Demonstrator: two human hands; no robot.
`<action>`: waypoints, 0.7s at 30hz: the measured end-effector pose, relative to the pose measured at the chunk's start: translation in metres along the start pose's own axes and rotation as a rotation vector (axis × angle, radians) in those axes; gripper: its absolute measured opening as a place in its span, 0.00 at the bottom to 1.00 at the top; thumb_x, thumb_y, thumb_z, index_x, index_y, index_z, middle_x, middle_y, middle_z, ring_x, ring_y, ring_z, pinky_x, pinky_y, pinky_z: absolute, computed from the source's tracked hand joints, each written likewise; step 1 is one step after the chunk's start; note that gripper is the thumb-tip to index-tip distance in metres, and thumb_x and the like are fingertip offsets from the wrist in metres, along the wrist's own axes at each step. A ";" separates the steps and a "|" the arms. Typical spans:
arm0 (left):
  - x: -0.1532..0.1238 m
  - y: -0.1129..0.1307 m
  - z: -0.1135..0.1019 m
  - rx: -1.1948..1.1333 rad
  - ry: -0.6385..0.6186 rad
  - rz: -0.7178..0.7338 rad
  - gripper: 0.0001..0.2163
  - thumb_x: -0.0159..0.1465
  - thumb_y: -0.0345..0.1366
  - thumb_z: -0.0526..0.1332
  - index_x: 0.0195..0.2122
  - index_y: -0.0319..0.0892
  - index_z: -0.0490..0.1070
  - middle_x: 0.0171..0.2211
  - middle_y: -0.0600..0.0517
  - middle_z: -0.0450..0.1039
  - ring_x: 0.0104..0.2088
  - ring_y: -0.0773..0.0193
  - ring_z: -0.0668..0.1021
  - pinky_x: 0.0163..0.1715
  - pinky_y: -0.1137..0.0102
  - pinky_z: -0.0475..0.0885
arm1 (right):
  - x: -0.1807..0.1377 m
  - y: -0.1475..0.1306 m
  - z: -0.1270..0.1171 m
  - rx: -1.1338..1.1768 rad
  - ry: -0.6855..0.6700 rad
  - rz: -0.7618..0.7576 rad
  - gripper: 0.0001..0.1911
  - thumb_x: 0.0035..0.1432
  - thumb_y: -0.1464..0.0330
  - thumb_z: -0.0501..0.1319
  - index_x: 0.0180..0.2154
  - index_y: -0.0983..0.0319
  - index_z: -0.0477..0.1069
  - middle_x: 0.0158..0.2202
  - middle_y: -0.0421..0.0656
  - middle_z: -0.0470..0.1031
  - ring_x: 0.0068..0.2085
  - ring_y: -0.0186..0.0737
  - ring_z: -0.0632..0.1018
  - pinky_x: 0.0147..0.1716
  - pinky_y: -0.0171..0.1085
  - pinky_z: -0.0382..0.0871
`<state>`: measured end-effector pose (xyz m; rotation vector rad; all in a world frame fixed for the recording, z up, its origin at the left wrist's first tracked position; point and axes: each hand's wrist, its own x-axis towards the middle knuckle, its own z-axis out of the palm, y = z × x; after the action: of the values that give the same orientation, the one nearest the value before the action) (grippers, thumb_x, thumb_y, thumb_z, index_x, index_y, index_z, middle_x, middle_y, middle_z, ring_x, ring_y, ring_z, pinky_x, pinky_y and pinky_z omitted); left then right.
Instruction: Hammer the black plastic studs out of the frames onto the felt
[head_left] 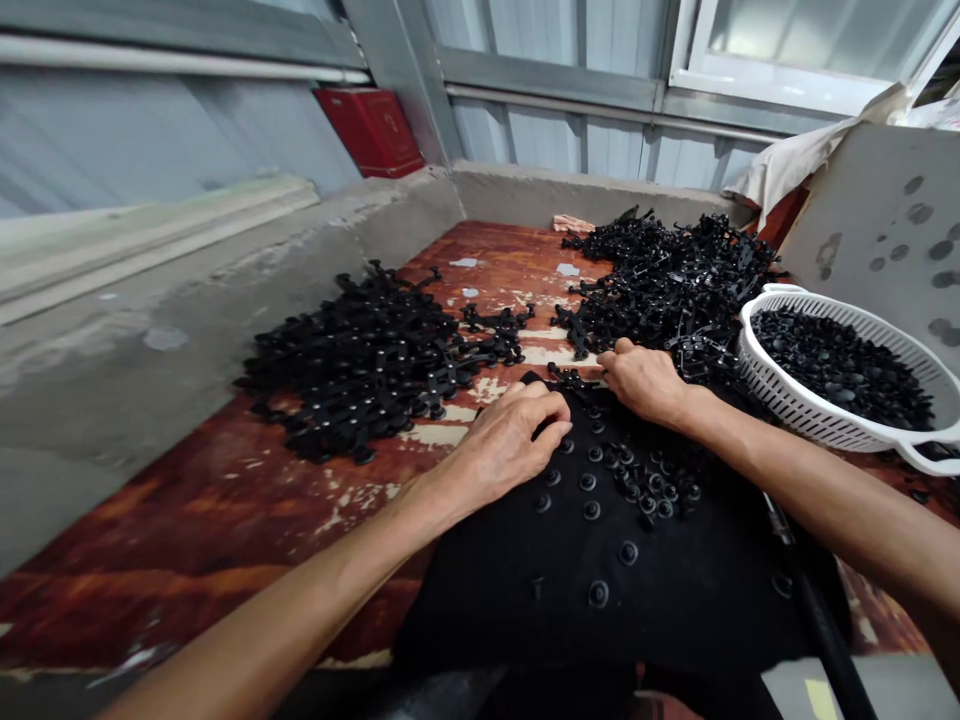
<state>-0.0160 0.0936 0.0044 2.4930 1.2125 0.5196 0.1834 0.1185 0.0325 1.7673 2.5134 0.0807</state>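
My left hand (pixel 519 438) is closed over the far left edge of a black cloth (pixel 517 580), its thumb and fingers curled together. Whatever they hold is hidden. Just to the right, my right hand (pixel 646 382) has its fingers pinched at the end of a small black jointed part (pixel 574 379), which lies between the two hands. Small round black discs with raised centres (pixel 592 510) are spread over the cloth below my hands. A tighter cluster of such discs (pixel 651 490) sits below my right hand.
A heap of black jointed parts (pixel 360 360) lies left on the worn red-brown table (pixel 225 530). Another heap (pixel 675 270) is behind my right hand. A white basket (pixel 817 405) of small black pieces stands right. A black-handled tool (pixel 817 610) rests on the cloth. Low concrete walls (pixel 315 240) border the table.
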 end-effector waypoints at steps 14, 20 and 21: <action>-0.017 -0.009 0.000 0.029 0.008 0.036 0.09 0.66 0.35 0.53 0.35 0.43 0.73 0.35 0.48 0.73 0.41 0.56 0.74 0.45 0.60 0.69 | -0.007 -0.028 -0.011 0.114 0.018 -0.217 0.14 0.66 0.65 0.62 0.51 0.63 0.72 0.50 0.47 0.76 0.46 0.45 0.79 0.44 0.49 0.76; -0.023 -0.013 -0.001 -0.017 0.099 0.036 0.08 0.65 0.39 0.55 0.37 0.43 0.72 0.38 0.49 0.73 0.43 0.56 0.75 0.47 0.59 0.70 | -0.026 -0.027 -0.017 0.196 0.065 -0.244 0.16 0.70 0.72 0.53 0.57 0.62 0.69 0.50 0.48 0.75 0.46 0.41 0.78 0.43 0.39 0.71; -0.023 -0.011 -0.003 -0.021 0.115 0.043 0.08 0.65 0.39 0.55 0.38 0.43 0.72 0.38 0.49 0.74 0.43 0.56 0.75 0.49 0.59 0.69 | -0.032 -0.022 -0.017 0.204 0.074 -0.234 0.16 0.71 0.72 0.52 0.57 0.63 0.69 0.50 0.48 0.75 0.47 0.41 0.78 0.44 0.37 0.69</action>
<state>-0.0385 0.0819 -0.0020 2.5067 1.1911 0.6919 0.1725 0.0810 0.0488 1.5425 2.8523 -0.1293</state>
